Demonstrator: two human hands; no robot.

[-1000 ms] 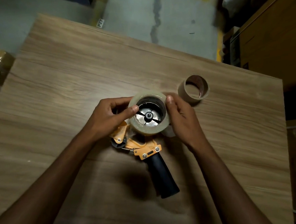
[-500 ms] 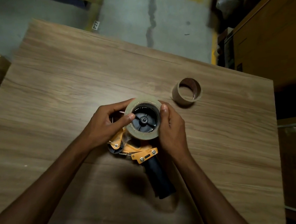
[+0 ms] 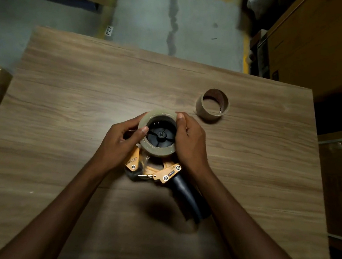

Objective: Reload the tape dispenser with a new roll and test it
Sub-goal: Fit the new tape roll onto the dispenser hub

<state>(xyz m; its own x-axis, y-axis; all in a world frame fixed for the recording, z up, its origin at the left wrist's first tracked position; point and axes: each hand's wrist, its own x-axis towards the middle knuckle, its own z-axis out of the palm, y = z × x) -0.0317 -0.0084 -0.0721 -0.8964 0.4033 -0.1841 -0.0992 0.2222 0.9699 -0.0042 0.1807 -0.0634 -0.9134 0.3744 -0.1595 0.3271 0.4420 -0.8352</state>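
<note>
The table point(image 3: 79, 109) is brown with a wavy wood-grain pattern. The tape roll point(image 3: 157, 151) is pale beige and half clear, and the hub point(image 3: 161, 135) inside it is black with spokes. The dispenser point(image 3: 166, 171) has an orange frame with silver screws and a black handle point(image 3: 189, 199). The empty core point(image 3: 211, 104) is light cardboard brown, darker reddish inside. The floor point(image 3: 148, 26) is grey with a yellow stripe

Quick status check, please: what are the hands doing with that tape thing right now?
Both hands, left and right, gripping new tape roll on dispenser hub. Empty core aside, right. Nothing in the way.
</note>
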